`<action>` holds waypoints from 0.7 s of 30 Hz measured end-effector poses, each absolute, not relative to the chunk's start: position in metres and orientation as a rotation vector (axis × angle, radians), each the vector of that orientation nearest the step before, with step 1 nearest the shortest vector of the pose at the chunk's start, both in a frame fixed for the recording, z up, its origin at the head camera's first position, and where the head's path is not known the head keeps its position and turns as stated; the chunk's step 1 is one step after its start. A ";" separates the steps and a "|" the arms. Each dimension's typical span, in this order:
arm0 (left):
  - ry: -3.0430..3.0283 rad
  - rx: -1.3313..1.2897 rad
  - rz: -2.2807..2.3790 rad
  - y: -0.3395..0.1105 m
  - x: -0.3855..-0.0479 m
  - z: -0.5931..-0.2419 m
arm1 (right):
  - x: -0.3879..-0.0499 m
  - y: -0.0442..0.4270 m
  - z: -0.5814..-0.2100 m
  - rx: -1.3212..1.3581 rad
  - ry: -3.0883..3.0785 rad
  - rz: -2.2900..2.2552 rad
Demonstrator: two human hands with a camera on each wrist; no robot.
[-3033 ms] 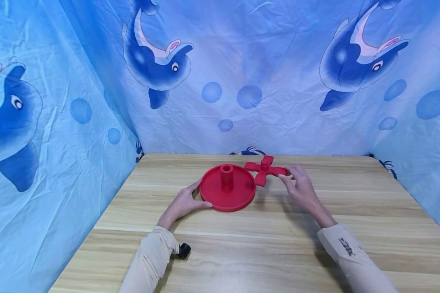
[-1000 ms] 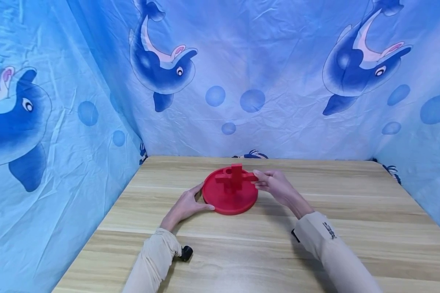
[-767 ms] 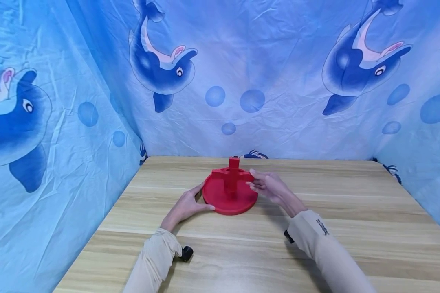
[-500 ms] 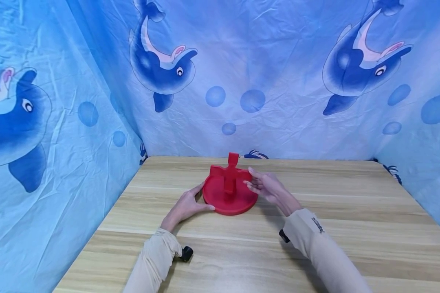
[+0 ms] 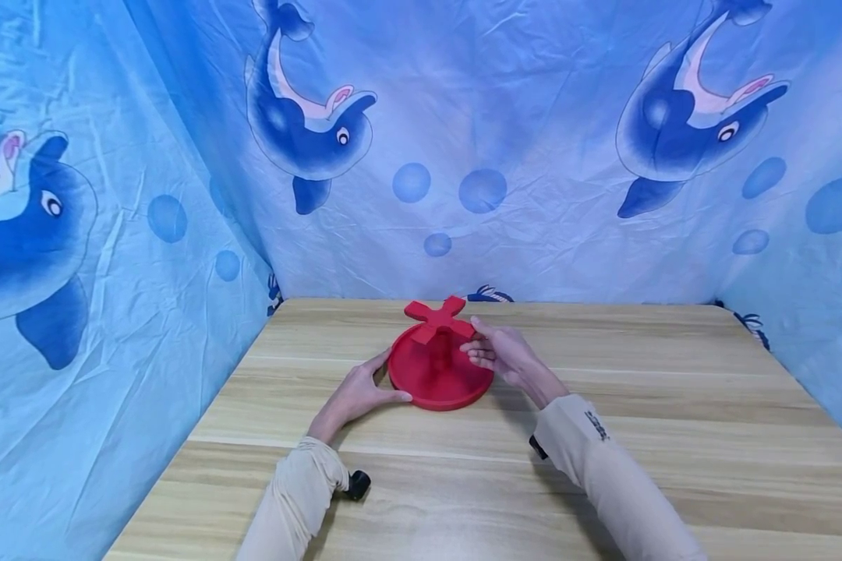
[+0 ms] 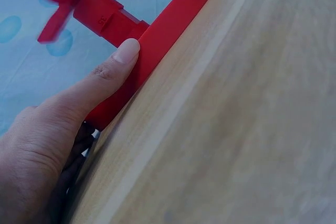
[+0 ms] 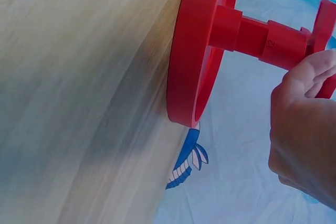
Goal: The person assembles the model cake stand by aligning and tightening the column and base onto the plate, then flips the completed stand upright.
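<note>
A red round tray-like base (image 5: 440, 403) with a raised rim stands on the table, and a red post (image 7: 258, 36) rises from its centre. My left hand (image 5: 354, 399) holds the base's near-left rim between thumb and fingers; in the left wrist view the thumb lies over the edge. A red four-armed cross piece (image 5: 440, 317) sits nearly flat at the post's top. My right hand (image 5: 508, 354) pinches the cross's right arm. In the right wrist view the cross's hub meets the post's end; how deep its stub sits is hidden.
The wooden table (image 5: 421, 483) extends around the base. A blue dolphin-print curtain (image 5: 519, 117) hangs behind and at the sides. Small black devices (image 5: 357, 485) are worn at both wrists.
My right hand has carried the cross leftward from beside the base to over the post. There the cross has turned from upright to nearly flat. My left hand stays on the rim.
</note>
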State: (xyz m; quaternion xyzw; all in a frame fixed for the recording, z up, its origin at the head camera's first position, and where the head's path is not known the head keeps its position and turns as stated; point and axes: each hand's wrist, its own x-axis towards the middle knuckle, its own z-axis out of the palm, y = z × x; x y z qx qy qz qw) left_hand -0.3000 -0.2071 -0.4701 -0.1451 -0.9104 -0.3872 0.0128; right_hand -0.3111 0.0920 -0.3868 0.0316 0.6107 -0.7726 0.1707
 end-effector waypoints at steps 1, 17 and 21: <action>-2.840 -0.451 -1.206 -0.207 -0.300 -0.470 | -0.311 0.092 -0.387 0.077 1.751 -2.186; -2.847 -0.437 -1.193 -0.207 -0.300 -0.471 | -0.295 0.090 -0.402 -0.419 2.606 -1.881; -2.853 -0.429 -1.183 -0.207 -0.301 -0.471 | -0.290 0.088 -0.404 -0.598 2.802 -1.758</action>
